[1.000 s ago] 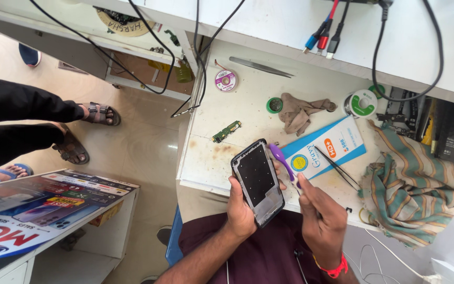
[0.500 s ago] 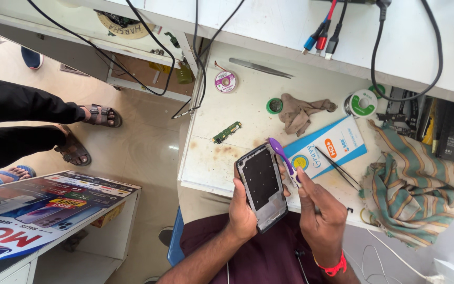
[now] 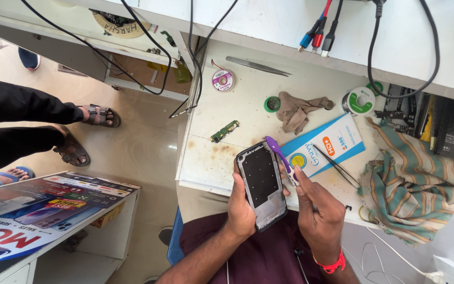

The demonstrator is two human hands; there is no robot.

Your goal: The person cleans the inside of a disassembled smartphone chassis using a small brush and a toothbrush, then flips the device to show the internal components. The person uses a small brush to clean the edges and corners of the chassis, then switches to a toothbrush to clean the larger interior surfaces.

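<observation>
My left hand grips a dark phone frame by its lower left side, its open inner face turned up at me. My right hand holds a small purple brush, whose head rests at the frame's top right corner. Both hands are over the front edge of the white workbench. A small green circuit board lies on the bench, left of the frame's top.
A blue and white flat box with black tweezers lies right of the frame. A striped cloth, brown rag, solder spools, metal tweezers and hanging cables are on the bench. Another person's sandalled feet stand at left.
The phone frame has tilted and shifted slightly in my left hand. The purple brush has moved up along its right side to the top right corner.
</observation>
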